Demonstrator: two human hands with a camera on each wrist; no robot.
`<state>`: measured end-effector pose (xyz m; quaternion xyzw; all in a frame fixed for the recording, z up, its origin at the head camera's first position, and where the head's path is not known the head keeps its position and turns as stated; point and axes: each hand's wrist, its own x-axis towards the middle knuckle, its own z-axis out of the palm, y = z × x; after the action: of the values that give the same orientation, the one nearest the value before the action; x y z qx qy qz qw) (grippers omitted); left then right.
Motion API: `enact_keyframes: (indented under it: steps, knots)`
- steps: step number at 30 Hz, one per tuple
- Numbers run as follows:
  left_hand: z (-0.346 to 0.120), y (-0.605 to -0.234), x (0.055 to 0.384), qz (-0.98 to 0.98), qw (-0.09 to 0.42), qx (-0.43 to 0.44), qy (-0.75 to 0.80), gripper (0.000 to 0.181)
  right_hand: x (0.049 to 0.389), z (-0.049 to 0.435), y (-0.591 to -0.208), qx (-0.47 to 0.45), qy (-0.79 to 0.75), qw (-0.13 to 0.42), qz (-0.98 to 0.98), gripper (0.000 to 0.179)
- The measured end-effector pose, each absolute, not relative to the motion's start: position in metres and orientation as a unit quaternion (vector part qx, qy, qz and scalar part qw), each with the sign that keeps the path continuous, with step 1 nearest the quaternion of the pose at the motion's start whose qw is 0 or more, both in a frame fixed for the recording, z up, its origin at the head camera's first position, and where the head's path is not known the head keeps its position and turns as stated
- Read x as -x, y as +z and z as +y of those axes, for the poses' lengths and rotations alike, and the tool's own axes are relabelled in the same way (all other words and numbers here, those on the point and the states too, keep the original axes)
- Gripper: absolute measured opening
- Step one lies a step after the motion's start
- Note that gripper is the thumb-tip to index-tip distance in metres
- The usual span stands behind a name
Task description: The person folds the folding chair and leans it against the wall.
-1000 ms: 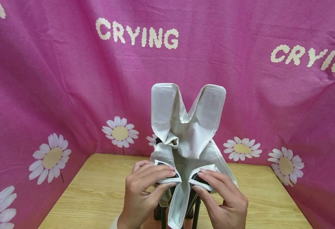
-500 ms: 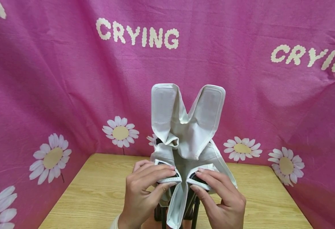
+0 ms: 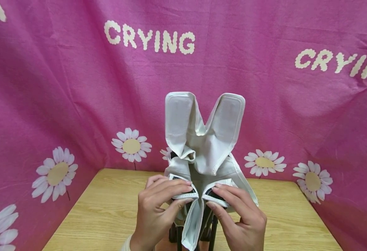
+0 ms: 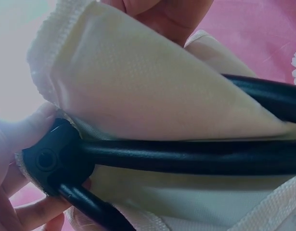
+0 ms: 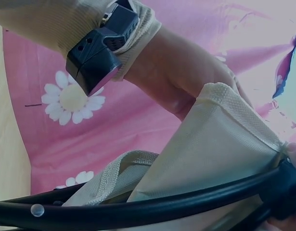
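Note:
A small folding chair with a white fabric seat (image 3: 207, 150) over black legs (image 3: 213, 233) stands folded at the table's front. Two rounded fabric corners stick up at its far end. My left hand (image 3: 158, 209) pinches the near left corner between thumb and fingers. The near right corner is pinched the same way by my right hand (image 3: 243, 216). A narrow gap separates these corners, and a fabric fold hangs below. In the left wrist view, fingers lie around a black joint (image 4: 51, 156) on a black tube (image 4: 196, 156). A similar tube (image 5: 138, 211) crosses the right wrist view.
A light wooden table (image 3: 108, 205) lies beneath the chair. Pink cloth (image 3: 233, 45) with daisies and white lettering hangs at the back and both sides. A black wrist camera (image 5: 97, 60) sits on a cream sleeve (image 5: 56, 21).
My right hand has shifted slightly left with its corner, so the gap between the two near corners has narrowed. The left hand stays nearly in place.

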<state>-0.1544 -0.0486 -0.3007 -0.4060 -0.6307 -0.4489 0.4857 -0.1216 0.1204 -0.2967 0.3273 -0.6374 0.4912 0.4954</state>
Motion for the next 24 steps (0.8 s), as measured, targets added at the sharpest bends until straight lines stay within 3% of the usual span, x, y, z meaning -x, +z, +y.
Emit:
enact_keyframes:
  steps: [24]
  knots:
    - [-0.0433,-0.2955,0.1505,-0.618,0.503,0.392,-0.461,0.022,0.1226,0.1167,-0.3000,-0.310,0.484,0.506,-0.643,0.030]
